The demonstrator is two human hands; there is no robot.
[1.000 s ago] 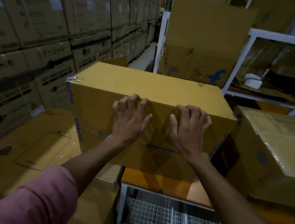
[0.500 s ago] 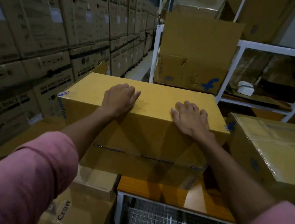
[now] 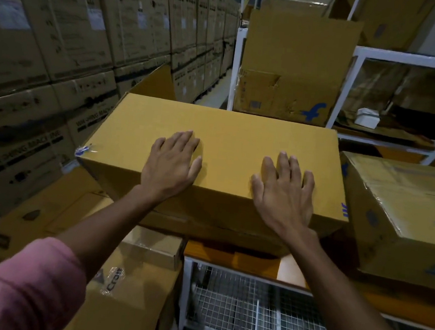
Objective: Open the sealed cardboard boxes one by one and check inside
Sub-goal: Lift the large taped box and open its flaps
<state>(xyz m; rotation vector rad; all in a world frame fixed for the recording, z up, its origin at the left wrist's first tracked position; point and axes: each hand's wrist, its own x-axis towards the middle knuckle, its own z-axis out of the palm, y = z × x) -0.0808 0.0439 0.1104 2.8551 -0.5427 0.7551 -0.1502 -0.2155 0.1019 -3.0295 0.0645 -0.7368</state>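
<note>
Two bare hands lie flat on top of the sealed cardboard box: left hand and right hand, fingers spread and gripping nothing. The box rests on an orange tabletop above a wire-mesh rack, its near-left corner projecting past the tabletop's edge. Likely risk — a downward push near that corner could tip the box toward the lower cartons. No seam shows on the upper face, so the taped side may lie elsewhere; tape is visible only at the left corner. A plastic-wrapped box stands just beside on the right, limiting rotation that way. Stacked printed cartons line the left; a white shelf frame stands behind.
</note>
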